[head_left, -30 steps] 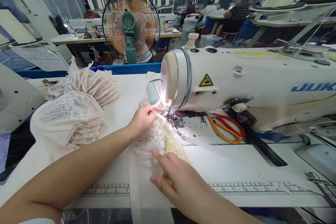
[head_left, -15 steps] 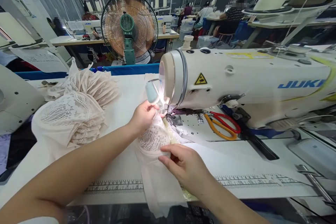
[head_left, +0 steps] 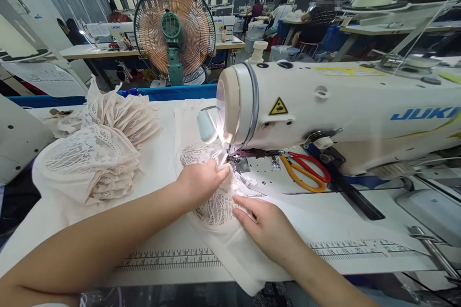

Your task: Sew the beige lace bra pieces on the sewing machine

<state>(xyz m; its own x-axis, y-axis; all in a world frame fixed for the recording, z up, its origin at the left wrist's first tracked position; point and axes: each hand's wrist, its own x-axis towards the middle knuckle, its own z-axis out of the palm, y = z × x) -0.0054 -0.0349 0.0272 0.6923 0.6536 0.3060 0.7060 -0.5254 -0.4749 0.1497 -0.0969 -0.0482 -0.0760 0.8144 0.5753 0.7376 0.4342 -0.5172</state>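
Note:
A cream lace piece (head_left: 212, 206) lies on the white table (head_left: 162, 163) at the foot of a white JUKI sewing machine (head_left: 324, 110). My left hand (head_left: 201, 180) presses the lace down just left of the presser foot (head_left: 236, 157), fingertips at the needle area. My right hand (head_left: 268, 225) rests flat on the lace's near edge, fingers pointing toward the machine. A plain cream fabric strip (head_left: 237, 259) under the lace hangs over the table's front edge.
A stack of lace pieces (head_left: 97, 148) sits at the left. Orange and red scissors (head_left: 306, 172) lie on the machine bed. A standing fan (head_left: 175, 33) is behind the table. Other workers sit at far tables. A ruler strip (head_left: 169, 259) runs along the front edge.
The lace has been brought flat onto the table by the presser foot. My left hand dropped from the light guard down onto it; my right hand moved forward onto its near edge.

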